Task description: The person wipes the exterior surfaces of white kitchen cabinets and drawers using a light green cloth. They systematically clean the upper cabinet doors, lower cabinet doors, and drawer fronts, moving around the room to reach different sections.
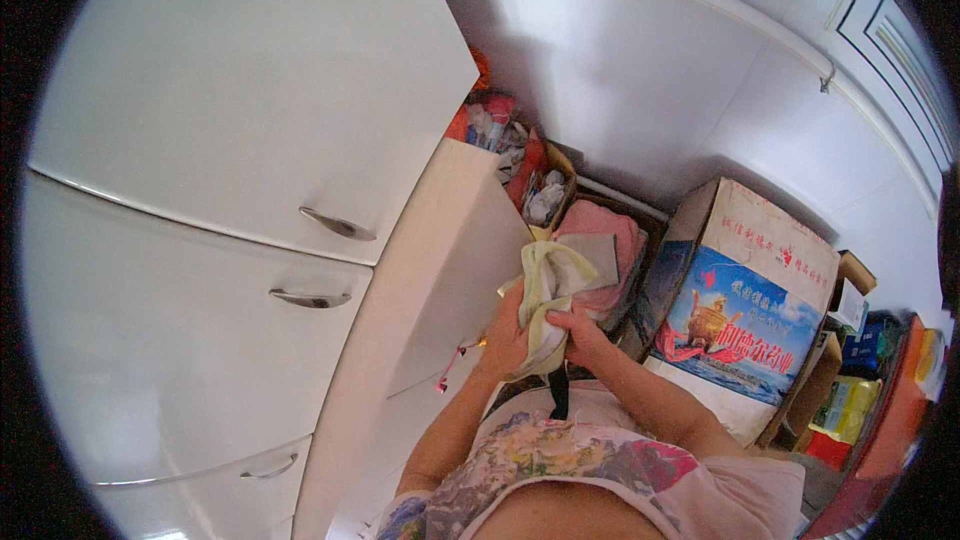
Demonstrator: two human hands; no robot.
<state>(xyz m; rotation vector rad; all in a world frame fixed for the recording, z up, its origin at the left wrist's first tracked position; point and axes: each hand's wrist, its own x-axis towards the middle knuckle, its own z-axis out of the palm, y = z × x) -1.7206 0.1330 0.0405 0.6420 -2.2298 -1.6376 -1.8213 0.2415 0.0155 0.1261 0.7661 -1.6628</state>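
Standing beside a white cabinet [200, 190] with curved metal handles [338, 224], the person held a pale yellow cloth [548, 285] in both hands just above a pink folded towel [608, 240]. The left hand [505, 340] had its grip closed around the cloth's lower edge; the right hand [580, 330] clenched the bunched middle. A printed cardboard box [745, 310] stood to the right.

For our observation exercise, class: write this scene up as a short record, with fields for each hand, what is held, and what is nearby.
left hand: grips pale yellow cloth from the left
right hand: grips the same cloth from the right
behind the cloth: pink folded fabric
left side: white cabinet with metal handles
right side: printed cardboard box
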